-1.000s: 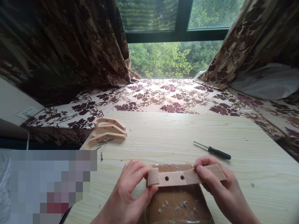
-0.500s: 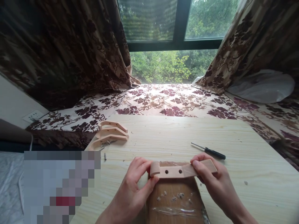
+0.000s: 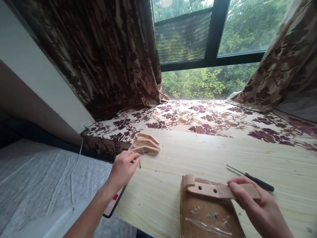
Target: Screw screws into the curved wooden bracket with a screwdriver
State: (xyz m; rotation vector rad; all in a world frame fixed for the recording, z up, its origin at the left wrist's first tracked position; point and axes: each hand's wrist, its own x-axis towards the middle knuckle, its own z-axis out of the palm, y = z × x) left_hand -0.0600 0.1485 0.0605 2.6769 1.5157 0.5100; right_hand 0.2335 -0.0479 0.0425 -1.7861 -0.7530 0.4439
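Observation:
My right hand [image 3: 257,201] is closed round the flat end of a pale wooden hook-shaped piece [image 3: 206,190] with two drilled holes. Its curled end rests at the far edge of a brown wooden board [image 3: 210,228] partly covered in clear plastic. Over at the table's left edge, my left hand [image 3: 126,167] has its thumb and fingers bent together beside the small metal screws [image 3: 144,152]. Whether a screw is between the fingertips cannot be made out. Just beyond lie several similar wooden pieces [image 3: 146,142], and a single screw [image 3: 140,164] is right of the hand.
A black-handled screwdriver [image 3: 259,181] lies right of the board on the pale wooden table [image 3: 183,155]. Under my left forearm a phone [image 3: 114,201] sits at the table edge. Small debris [image 3: 210,215] lies on the board. Behind is a flower-patterned ledge [image 3: 198,115].
My left hand has let go of the wooden piece's curled end and moved left to the screws. My right hand still holds the other end. The view has turned left.

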